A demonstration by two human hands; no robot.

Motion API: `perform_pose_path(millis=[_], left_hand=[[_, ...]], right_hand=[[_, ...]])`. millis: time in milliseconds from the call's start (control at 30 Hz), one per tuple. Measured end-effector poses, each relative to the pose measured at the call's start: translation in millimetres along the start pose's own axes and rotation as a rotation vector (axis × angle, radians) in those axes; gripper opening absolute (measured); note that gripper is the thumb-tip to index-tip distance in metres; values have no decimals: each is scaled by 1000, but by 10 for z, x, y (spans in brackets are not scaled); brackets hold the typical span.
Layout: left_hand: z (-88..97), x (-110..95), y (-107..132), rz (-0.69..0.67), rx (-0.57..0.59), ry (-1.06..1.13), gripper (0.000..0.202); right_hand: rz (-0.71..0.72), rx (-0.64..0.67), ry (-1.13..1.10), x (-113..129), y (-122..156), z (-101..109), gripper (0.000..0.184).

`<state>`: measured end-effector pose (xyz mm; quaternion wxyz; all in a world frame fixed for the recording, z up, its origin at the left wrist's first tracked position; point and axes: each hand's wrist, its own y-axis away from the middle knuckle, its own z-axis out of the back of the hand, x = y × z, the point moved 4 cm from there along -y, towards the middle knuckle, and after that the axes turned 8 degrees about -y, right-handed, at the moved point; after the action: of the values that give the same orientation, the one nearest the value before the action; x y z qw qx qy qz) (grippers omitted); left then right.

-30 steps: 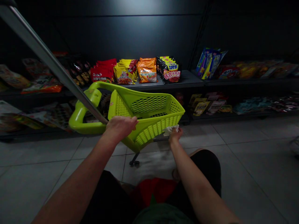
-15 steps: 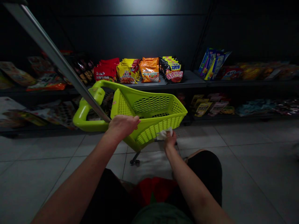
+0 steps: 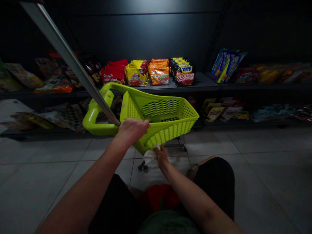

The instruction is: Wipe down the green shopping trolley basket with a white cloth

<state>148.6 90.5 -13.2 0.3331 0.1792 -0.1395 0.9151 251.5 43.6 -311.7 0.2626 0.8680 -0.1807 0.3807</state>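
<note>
Head view, looking down past the person's own lap. Left hand (image 3: pixel 133 130) sits on the near rim of a lime-green trolley basket (image 3: pixel 168 133), fingers laid over the rim and closed on it, probably steadying the basket on its casters. Right hand (image 3: pixel 161 156) is low at the basket's front corner, fingers (image 3: pixel 158 152) curled shut around a white cloth (image 3: pixel 149 156); cannot tell if the cloth touches the plastic. Basket stands on floor tiles (image 3: pixel 255 143), just in front of a dark shelf (image 3: pixel 200 81) carrying snack bags (image 3: pixel 159 72). A metal pole (image 3: pixel 70 63) runs from top left to just beside the left hand, its top cut off by the frame; its mount is hidden. 1 caster (image 3: pixel 142 167) shows under the basket, others hidden. Red fabric (image 3: pixel 158 198) in the lap is hard to make out.
</note>
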Motion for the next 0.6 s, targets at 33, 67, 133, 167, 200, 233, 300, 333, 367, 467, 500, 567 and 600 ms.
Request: perform_pose_path(millis=[33, 67, 133, 167, 200, 233, 300, 333, 367, 467, 500, 567, 600], left_hand=[[0, -3, 0, -1, -6, 2, 34], [0, -8, -3, -3, -13, 5, 33], [-1, -20, -17, -9, -25, 11, 33], [-2, -25, -26, -9, -28, 14, 32], [-4, -30, -35, -8, -28, 17, 32], [-6, -32, -44, -4, -25, 19, 32], [-9, -33, -54, 2, -13, 19, 30], [-8, -31, -55, 3, -5, 16, 30], [-7, -29, -53, 3, 2, 12, 29], [1, -21, -37, -3, 18, -1, 29], [6, -19, -30, -2, 18, -2, 29], [15, -18, -23, 2, 15, 2, 30], [19, -18, -23, 7, 13, 6, 31]], right_hand=[[47, -55, -13, 229, -149, 43, 32], [101, -111, -28, 459, -289, 71, 31], [210, -202, -53, 820, -463, 58, 34], [259, -224, -51, 911, -471, 12, 38], [296, -215, -30, 926, -425, -58, 41], [320, -172, 8, 865, -333, -145, 42], [321, -6, 122, 558, -64, -325, 38], [305, 83, 170, 355, 76, -383, 33], [285, 140, 203, 158, 194, -397, 29], [193, 228, 263, -225, 279, -224, 24], [169, 217, 260, -256, 211, -111, 24], [147, 142, 228, -218, -10, 130, 26], [148, 90, 205, -181, -127, 233, 28]])
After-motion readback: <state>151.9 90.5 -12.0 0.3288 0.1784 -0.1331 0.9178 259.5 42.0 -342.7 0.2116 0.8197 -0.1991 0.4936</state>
